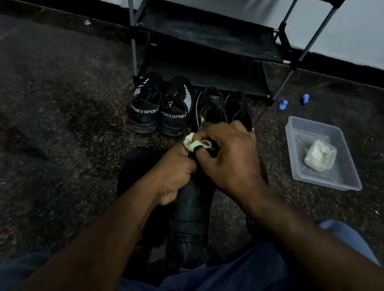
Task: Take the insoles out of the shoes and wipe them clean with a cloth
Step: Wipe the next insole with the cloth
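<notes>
As the left hand grips the long black insole steady, the right hand pinches a crumpled pale-green cloth — to wipe

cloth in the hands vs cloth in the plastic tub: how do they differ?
1. The held cloth is pinched between the left hand and right hand at the far end of the black insole; the tub cloth lies untouched in the clear tub on the floor.
2. Fingers hide most of the held cloth; the tub cloth shows whole.
Shared: both are pale greenish and crumpled.
</notes>
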Motion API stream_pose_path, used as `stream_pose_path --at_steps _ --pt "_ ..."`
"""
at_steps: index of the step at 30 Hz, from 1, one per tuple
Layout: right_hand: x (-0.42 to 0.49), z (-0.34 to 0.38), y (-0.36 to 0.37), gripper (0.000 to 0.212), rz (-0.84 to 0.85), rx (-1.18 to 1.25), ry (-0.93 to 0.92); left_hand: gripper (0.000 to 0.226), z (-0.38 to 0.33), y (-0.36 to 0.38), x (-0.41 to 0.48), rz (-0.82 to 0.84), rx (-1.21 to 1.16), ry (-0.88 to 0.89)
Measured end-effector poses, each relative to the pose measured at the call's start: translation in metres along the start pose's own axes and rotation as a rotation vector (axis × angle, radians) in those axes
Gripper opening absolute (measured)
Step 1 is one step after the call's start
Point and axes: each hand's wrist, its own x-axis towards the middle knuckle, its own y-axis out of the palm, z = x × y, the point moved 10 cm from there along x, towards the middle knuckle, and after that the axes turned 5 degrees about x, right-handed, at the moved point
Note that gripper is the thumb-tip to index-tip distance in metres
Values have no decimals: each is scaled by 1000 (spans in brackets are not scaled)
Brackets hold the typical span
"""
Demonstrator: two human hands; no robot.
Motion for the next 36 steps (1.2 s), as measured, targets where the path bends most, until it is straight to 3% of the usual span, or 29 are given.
stream_pose_path --at_steps 2,5,8,10,14,17,19,23,27,31,36 --pt "6 -7 -4 18 -14 -55 18 66 1 1 0 23 9 -14" --pt "22 -44 -22 17 -121 -8 185 67 1 9 -2 83 -35 -33" --pt "22 -74 -32 5 -176 396 375 62 2 5 1 47 -151 -47" --pt "14 -74 -29 5 -101 535 382 54 3 -7 5 -37 -174 -41" --pt "-6 -66 -6 7 120 323 263 39 3 -7 5 -19 -192 -57" --pt "-3 -83 -17 10 -35 283 333 38 7 -3 2 3 -160 -87" --pt "-2 -96 -23 11 -94 403 441 39 7 -4 2 0 -189 -82" --pt "-32 -86 5 14 103 820 634 34 0 -23 6 -110 -250 -65" --pt "-77 -60 41 13 310 885 706 56 -5 -23 10 -74 -400 -41" --pt "-77 -61 45 13 125 974 806 57 -3 -14 5 -5 -468 -64" --pt "-57 -66 28 16 -14 965 775 32 2 -4 1 -3 -361 -77"
